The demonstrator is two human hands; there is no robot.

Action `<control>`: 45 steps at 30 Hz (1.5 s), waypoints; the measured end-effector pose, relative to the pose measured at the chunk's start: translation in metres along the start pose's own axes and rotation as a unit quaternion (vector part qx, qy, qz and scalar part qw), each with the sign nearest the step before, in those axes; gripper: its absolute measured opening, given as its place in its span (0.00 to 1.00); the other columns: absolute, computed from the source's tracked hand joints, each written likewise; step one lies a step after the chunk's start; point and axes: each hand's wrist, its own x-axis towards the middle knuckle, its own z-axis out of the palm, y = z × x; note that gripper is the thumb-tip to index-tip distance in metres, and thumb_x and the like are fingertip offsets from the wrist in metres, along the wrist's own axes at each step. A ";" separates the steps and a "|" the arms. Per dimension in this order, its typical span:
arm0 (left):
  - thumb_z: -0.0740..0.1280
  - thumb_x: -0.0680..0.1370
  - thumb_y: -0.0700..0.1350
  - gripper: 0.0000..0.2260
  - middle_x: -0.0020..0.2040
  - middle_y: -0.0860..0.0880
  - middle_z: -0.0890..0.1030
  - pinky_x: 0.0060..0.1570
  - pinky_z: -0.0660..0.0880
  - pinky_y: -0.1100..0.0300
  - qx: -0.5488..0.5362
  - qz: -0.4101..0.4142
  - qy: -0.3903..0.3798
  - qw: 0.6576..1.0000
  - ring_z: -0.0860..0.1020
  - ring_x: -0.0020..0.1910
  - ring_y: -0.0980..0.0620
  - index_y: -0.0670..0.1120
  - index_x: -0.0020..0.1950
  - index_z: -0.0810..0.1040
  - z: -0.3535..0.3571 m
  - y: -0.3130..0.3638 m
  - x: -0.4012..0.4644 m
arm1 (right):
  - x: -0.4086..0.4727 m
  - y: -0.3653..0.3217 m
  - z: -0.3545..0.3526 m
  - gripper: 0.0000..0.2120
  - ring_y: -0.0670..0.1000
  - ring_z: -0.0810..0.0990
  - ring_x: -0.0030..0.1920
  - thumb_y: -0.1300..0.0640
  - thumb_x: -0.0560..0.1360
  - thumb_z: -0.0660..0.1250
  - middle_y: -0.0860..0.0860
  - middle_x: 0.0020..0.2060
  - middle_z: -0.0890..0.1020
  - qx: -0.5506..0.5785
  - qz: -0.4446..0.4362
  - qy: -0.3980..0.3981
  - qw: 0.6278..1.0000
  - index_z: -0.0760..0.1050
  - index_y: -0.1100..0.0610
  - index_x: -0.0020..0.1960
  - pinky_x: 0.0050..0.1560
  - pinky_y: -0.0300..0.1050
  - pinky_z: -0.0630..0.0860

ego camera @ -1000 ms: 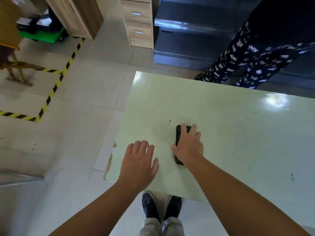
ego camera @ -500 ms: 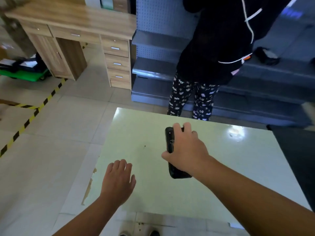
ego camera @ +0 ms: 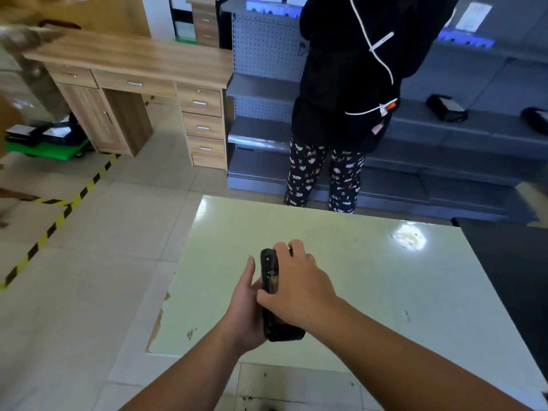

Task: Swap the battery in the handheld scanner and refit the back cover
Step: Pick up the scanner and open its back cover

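Note:
A black handheld scanner (ego camera: 270, 280) is held on edge above the pale green table (ego camera: 370, 277), its narrow side facing me. My right hand (ego camera: 299, 289) wraps over it from the right, fingers curled across the top end. My left hand (ego camera: 246, 310) cups its lower left side from beneath, thumb pointing up beside it. Most of the scanner's body and its back cover are hidden by my hands. No loose battery shows.
A person in a black top and patterned trousers (ego camera: 323, 179) stands at the table's far edge, before grey shelving (ego camera: 444, 137). A wooden desk with drawers (ego camera: 142, 84) stands at the back left. Yellow-black floor tape (ego camera: 59, 215) runs on the left.
My right hand lifted the scanner off the table and turned it on edge. My left hand left the tabletop and came up against the scanner. The camera tilted upward.

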 end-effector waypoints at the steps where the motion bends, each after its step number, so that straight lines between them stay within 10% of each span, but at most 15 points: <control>1: 0.55 0.79 0.72 0.33 0.61 0.42 0.85 0.64 0.74 0.42 -0.005 -0.014 0.008 1.000 0.83 0.59 0.40 0.48 0.62 0.85 0.003 -0.001 -0.003 | -0.001 0.005 0.005 0.30 0.56 0.72 0.59 0.41 0.73 0.69 0.50 0.64 0.66 0.004 -0.014 -0.006 1.000 0.63 0.49 0.70 0.49 0.52 0.78; 8: 0.55 0.82 0.66 0.34 0.54 0.38 0.82 0.52 0.78 0.46 -0.054 -0.031 -0.047 0.997 0.80 0.47 0.40 0.39 0.64 0.82 -0.009 -0.013 -0.009 | 0.010 0.067 -0.012 0.19 0.45 0.76 0.52 0.51 0.81 0.69 0.44 0.61 0.76 0.060 -0.171 -0.123 0.976 0.73 0.45 0.72 0.56 0.44 0.75; 21: 0.56 0.82 0.66 0.33 0.54 0.38 0.81 0.45 0.77 0.49 -0.055 -0.038 -0.088 0.994 0.78 0.42 0.41 0.38 0.64 0.79 -0.013 -0.018 -0.016 | 0.021 0.073 -0.015 0.13 0.55 0.79 0.54 0.53 0.86 0.59 0.53 0.56 0.80 -0.200 -0.418 -0.021 0.886 0.74 0.57 0.67 0.54 0.50 0.78; 32: 0.62 0.79 0.66 0.31 0.51 0.37 0.83 0.46 0.79 0.47 -0.063 -0.014 -0.042 0.997 0.80 0.44 0.39 0.40 0.63 0.82 -0.020 -0.019 -0.022 | 0.008 0.035 0.000 0.21 0.48 0.77 0.58 0.39 0.77 0.69 0.46 0.57 0.77 0.061 -0.209 -0.063 0.974 0.76 0.49 0.65 0.60 0.49 0.77; 45: 0.61 0.79 0.66 0.28 0.49 0.40 0.86 0.46 0.80 0.50 -0.039 -0.003 0.045 0.998 0.85 0.44 0.42 0.44 0.56 0.87 -0.030 -0.017 -0.022 | 0.002 0.002 0.040 0.11 0.51 0.72 0.51 0.47 0.75 0.67 0.49 0.49 0.74 0.119 -0.101 0.068 0.985 0.72 0.54 0.51 0.49 0.49 0.78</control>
